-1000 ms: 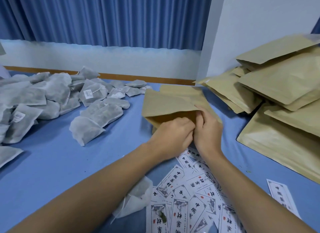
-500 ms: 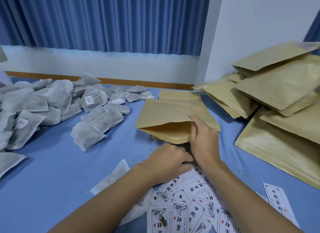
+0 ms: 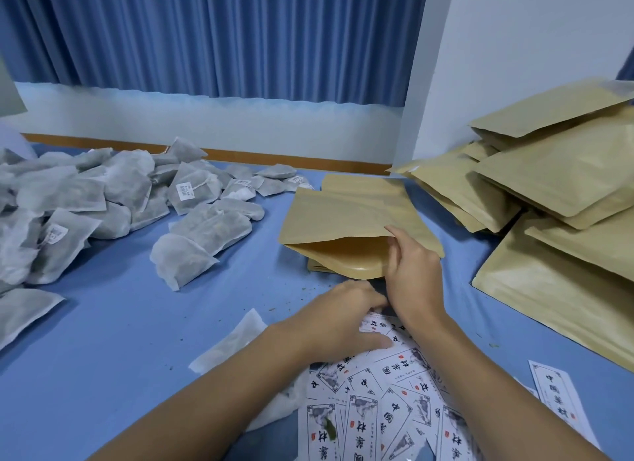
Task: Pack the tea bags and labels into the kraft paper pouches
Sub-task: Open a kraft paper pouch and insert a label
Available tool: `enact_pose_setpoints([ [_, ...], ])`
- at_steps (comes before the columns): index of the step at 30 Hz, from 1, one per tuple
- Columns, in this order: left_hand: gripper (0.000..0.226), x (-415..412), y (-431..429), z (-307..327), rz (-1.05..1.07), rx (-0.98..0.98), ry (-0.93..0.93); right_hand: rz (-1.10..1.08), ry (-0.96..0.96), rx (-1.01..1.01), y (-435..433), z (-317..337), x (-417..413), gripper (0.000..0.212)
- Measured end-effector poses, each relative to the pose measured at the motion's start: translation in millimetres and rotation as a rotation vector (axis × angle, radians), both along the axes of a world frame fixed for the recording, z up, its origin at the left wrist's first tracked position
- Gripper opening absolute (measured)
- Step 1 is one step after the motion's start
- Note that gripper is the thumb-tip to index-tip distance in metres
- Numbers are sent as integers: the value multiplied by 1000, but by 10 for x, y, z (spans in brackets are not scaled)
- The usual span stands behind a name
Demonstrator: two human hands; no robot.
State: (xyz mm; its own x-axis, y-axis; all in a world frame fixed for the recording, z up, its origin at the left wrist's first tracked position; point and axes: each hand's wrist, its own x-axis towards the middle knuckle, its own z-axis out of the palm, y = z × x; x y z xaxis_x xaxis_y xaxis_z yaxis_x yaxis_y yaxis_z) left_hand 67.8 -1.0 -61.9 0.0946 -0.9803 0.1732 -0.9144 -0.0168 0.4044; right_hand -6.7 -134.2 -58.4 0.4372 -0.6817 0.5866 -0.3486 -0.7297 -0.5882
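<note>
Dead centre on the blue table [image 3: 120,323]: one kraft pouch [image 3: 343,216], plain tan paper, matte, faintly creased, with a smoother, warmer brown lining showing inside. Mouth gaping wide and facing 6 o'clock, straight back at the wearer; closed end away at 12. Lying along the 12-to-6 line, mouth edge running 9 to 3. Badly foreshortened, so hard to call which side is the longer. Lower lip bowed out in a curve, upper flap lifted clear of it.

Right hand [image 3: 411,275] at the 3 o'clock end of that mouth, one fingertip up on the top flap, the rest curled about the edge, gripping the paper and holding it agape.

Left hand [image 3: 339,320] just below, at 6 o'clock from the pouch, palm down on the labels [image 3: 377,409], thumb stretched flat across one card, fingers bent and tucked against the right wrist. Pinching a card or merely resting on it? Cannot tell.

Under the open pouch, a stack of flat pouches [image 3: 319,270]. Out at 3 o'clock, a heap of pouches [image 3: 549,186] against the wall. Tea bags [image 3: 103,199], grey-white mesh, piled from 9 to 11 o'clock. A lone tea bag [image 3: 233,340] by the left forearm at 7. A stray label [image 3: 555,399] apart at 4 o'clock. Blue curtain [image 3: 223,38] across 12.
</note>
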Motion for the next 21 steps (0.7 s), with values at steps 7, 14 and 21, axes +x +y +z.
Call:
enact_pose_setpoints([
  [7,43,-130,-24,93,359,229,92,1,14,17,26,10,0,34],
  [14,39,-159,4,105,370,200,200,7,11,16,57,5,1,34],
  [21,30,-19,68,161,455,21,743,15,-1,18,13,-14,3,35],
])
